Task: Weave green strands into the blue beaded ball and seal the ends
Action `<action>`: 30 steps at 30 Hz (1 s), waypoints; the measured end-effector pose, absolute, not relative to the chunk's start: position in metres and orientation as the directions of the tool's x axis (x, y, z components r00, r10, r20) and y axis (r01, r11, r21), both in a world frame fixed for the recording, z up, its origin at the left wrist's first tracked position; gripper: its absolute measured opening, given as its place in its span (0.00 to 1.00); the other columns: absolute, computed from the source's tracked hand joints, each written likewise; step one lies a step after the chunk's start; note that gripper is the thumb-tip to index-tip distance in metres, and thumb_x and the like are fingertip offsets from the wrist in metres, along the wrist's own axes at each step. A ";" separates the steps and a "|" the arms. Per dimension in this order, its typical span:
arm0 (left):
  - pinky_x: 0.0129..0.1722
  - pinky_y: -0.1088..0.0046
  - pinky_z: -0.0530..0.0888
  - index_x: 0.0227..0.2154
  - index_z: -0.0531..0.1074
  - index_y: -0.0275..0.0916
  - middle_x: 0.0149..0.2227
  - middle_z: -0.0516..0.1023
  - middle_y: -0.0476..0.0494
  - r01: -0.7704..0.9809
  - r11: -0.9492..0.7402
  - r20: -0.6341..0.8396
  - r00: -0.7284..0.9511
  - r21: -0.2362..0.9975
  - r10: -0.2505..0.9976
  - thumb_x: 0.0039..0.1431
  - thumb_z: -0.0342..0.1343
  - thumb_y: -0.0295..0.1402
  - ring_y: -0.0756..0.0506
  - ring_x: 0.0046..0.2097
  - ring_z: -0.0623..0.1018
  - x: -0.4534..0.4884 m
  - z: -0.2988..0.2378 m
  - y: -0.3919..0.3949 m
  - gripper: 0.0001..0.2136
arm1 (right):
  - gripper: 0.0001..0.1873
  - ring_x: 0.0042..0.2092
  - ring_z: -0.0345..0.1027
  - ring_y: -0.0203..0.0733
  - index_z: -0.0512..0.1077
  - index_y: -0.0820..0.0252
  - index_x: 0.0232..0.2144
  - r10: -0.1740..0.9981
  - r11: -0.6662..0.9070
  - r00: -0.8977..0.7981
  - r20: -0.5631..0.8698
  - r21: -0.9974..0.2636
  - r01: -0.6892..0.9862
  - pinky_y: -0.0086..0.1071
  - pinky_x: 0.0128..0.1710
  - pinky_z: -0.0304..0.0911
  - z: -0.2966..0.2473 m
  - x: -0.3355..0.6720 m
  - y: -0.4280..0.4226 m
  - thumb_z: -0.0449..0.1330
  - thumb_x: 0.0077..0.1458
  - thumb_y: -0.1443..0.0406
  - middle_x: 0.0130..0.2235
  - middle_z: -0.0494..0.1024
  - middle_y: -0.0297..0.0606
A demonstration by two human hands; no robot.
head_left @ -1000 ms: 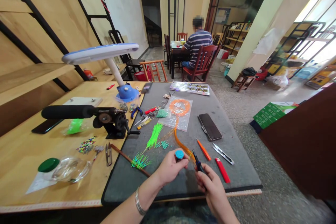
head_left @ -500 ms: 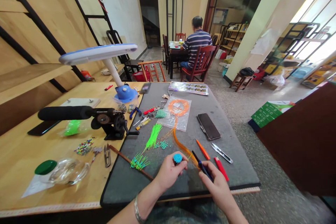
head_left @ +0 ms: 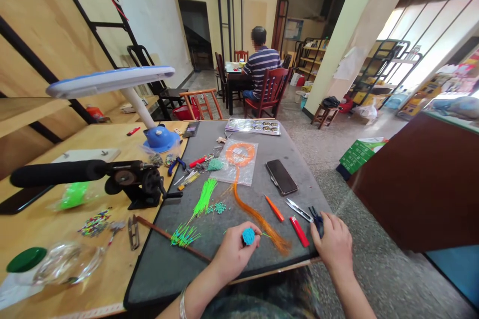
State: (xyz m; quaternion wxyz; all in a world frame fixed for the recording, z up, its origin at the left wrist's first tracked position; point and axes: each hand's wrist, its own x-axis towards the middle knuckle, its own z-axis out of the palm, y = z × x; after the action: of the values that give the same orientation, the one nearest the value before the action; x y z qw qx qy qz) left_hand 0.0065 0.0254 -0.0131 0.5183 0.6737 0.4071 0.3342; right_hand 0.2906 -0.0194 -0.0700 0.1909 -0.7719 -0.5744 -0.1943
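My left hand (head_left: 235, 246) is closed around a small dark piece with a round, bumpy bright blue top (head_left: 248, 236). A thin green strand (head_left: 265, 235) sticks out past its fingertips to the right. Over at the mat's right edge, my right hand (head_left: 335, 241) has its fingers around a dark blue tool with two black prongs, which looks like small pliers (head_left: 318, 222); the palm hides part of it. Between the hands lies a bundle of orange threads (head_left: 258, 217). A red lighter (head_left: 299, 232), an orange pen-like tool (head_left: 274, 208) and thread snips (head_left: 299, 209) lie close to my right hand.
On the grey mat (head_left: 239, 199) are a phone (head_left: 281, 177), green strands (head_left: 205, 197), turquoise beads (head_left: 217, 208) and a plastic bag (head_left: 247, 172). A hand-cranked device (head_left: 142, 182) and a lamp (head_left: 160, 137) stand at left. A person (head_left: 264, 65) sits farther back.
My right hand has moved right with the tool, from beside the orange threads to the mat's right edge. My left hand keeps its blue-topped piece. The view has turned slightly right.
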 end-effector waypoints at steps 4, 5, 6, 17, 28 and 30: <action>0.28 0.75 0.64 0.25 0.74 0.37 0.22 0.72 0.48 0.188 -0.085 0.004 0.395 0.978 0.919 0.52 0.56 0.36 0.49 0.25 0.68 0.008 -0.011 0.029 0.08 | 0.11 0.45 0.65 0.49 0.72 0.61 0.39 0.885 -0.024 0.067 0.462 -0.098 0.995 0.40 0.47 0.58 -0.063 0.281 0.004 0.53 0.56 0.63 0.41 0.76 0.46; 0.28 0.75 0.64 0.24 0.74 0.37 0.21 0.72 0.49 0.175 -0.068 -0.004 0.380 0.982 0.925 0.51 0.57 0.36 0.49 0.25 0.68 0.009 -0.011 0.030 0.08 | 0.09 0.43 0.66 0.48 0.72 0.60 0.37 0.909 0.014 0.029 0.417 -0.099 0.995 0.38 0.45 0.59 -0.062 0.281 0.011 0.54 0.56 0.65 0.39 0.76 0.45; 0.28 0.75 0.64 0.23 0.73 0.37 0.21 0.71 0.49 0.160 -0.049 -0.013 0.366 0.986 0.931 0.50 0.58 0.36 0.50 0.25 0.67 0.009 -0.011 0.032 0.08 | 0.07 0.40 0.67 0.47 0.72 0.59 0.34 0.926 0.033 0.007 0.377 -0.098 0.995 0.36 0.42 0.60 -0.063 0.280 0.017 0.53 0.55 0.66 0.37 0.76 0.44; 0.20 0.78 0.57 0.22 0.72 0.36 0.16 0.62 0.55 -0.022 0.192 -0.181 0.244 0.981 0.953 0.45 0.62 0.39 0.54 0.20 0.60 0.008 -0.014 0.036 0.11 | 0.05 0.20 0.62 0.38 0.62 0.55 0.28 0.858 -0.094 0.302 0.416 -0.451 0.888 0.29 0.23 0.55 -0.055 0.264 0.024 0.49 0.52 0.62 0.20 0.67 0.30; 0.27 0.78 0.63 0.22 0.70 0.36 0.21 0.68 0.53 0.037 0.081 -0.088 0.279 0.996 0.956 0.48 0.57 0.31 0.52 0.25 0.65 0.010 -0.014 0.039 0.05 | 0.17 0.27 0.67 0.37 0.68 0.57 0.30 0.984 0.147 -0.019 0.179 -0.739 0.658 0.25 0.28 0.59 -0.038 0.163 -0.014 0.46 0.63 0.55 0.25 0.73 0.32; 0.28 0.78 0.64 0.22 0.69 0.36 0.21 0.68 0.52 0.041 0.076 -0.085 0.294 0.996 0.952 0.48 0.56 0.30 0.52 0.26 0.65 0.010 -0.015 0.039 0.04 | 0.17 0.27 0.66 0.36 0.68 0.58 0.30 0.984 0.152 -0.030 0.175 -0.743 0.651 0.24 0.28 0.58 -0.041 0.160 -0.011 0.46 0.62 0.55 0.25 0.72 0.31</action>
State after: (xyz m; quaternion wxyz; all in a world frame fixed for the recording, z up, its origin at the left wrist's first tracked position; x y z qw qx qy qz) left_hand 0.0097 0.0388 -0.0145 0.5818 0.5556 0.4466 0.3917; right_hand 0.1603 -0.0112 -0.0414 0.3450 -0.6049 -0.6760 0.2411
